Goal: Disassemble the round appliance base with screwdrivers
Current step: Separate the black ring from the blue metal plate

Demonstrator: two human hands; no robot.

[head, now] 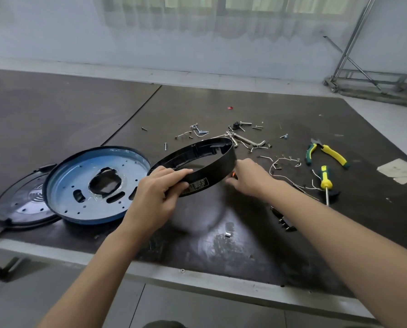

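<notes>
A black plastic ring (pixel 212 166), the appliance base's outer wall, is held tilted above the dark table. My left hand (pixel 159 192) grips its near-left rim, fingers curled over the top edge beside a printed label. My right hand (pixel 247 177) touches the ring's right side; its fingertips are hidden behind the wall near a small orange part. A blue-grey metal plate (pixel 79 185) with holes lies to the left, overlapping a black round cover (pixel 20 202). A yellow-handled screwdriver (pixel 325 183) lies to the right.
Green-yellow pliers (pixel 328 153) lie at the right. Loose screws, hex keys and white wires (pixel 247 140) are scattered behind the ring. A small black connector (pixel 284 220) and a tiny metal piece (pixel 227 234) lie near the front. Paper scraps (pixel 399 170) sit at the far right. The table edge (pixel 197 274) runs close.
</notes>
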